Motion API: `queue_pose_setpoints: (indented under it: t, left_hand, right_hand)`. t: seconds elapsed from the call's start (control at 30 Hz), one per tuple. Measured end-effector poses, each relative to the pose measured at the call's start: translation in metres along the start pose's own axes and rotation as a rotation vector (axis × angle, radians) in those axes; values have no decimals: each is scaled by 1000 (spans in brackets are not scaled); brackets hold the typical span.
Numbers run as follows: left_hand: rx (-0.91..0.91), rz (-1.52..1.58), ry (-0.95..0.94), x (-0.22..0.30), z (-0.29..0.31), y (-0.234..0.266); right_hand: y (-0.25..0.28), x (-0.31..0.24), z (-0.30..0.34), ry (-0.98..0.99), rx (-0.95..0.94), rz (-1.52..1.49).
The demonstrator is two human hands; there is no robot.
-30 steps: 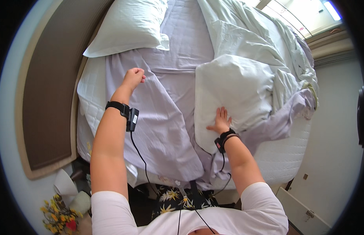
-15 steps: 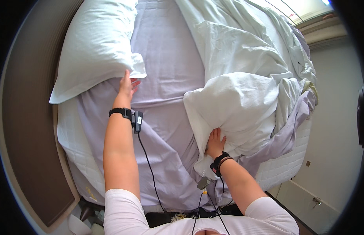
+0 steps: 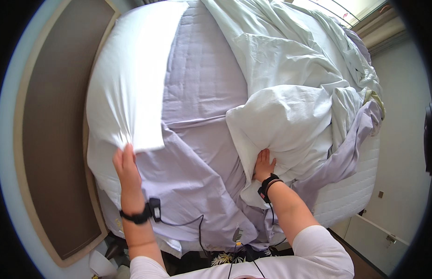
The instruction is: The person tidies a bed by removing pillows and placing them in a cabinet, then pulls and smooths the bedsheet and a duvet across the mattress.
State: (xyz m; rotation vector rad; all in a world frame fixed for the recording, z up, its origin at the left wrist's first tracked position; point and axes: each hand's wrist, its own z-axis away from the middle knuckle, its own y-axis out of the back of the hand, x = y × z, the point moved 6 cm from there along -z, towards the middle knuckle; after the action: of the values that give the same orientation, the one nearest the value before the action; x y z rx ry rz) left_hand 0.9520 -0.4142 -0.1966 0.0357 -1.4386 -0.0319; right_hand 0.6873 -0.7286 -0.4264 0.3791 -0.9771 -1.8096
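Observation:
A white pillow [image 3: 132, 74] lies along the headboard side of the bed, its near edge pulled into creases. My left hand [image 3: 127, 165] is closed on that near edge, with the cloth pinched in its fingers. On the right, my right hand [image 3: 264, 166] rests with fingers outstretched on a rumpled white duvet [image 3: 290, 111], near its folded left edge. Between pillow and duvet runs a lavender sheet [image 3: 202, 88], wrinkled toward me. Each wrist wears a black strap with a small cabled device.
A brown padded headboard [image 3: 58, 135] with a pale frame borders the bed on the left. The quilted white mattress [image 3: 350, 181] shows at the right, under bunched sheet. A dark cable [image 3: 199, 232] trails over the sheet. White cabinet doors [image 3: 371, 237] stand at the lower right.
My left hand has come toward me and taken hold of the pillow's edge. The pillow has been drawn nearer and stretched. My right hand stays on the duvet.

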Motion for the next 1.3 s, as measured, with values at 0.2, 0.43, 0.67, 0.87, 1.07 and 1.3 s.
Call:
queue_pose_setpoints:
  t: [0.2, 0.43, 0.67, 0.87, 1.07, 1.3]
  left_hand:
    - [-1503, -301, -181, 84, 268, -74]
    - [-1055, -582, 261, -61, 311, -15]
    - [101, -844, 102, -139, 211, 138]
    - [-373, 186, 612, -120, 233, 80]
    - [-259, 471, 715, -37, 319, 46]
    - [-583, 360, 619, -3, 389, -29]
  right_hand:
    - [41, 12, 17, 11, -18, -230]
    - [13, -7, 65, -132, -386, -1411]
    - [46, -68, 107, 164, -4, -1611]
    - [93, -93, 201, 197, 430, -1394]
    - [150, -49, 351, 407, 482, -1387]
    - [141, 86, 506, 639, 917, -1065]
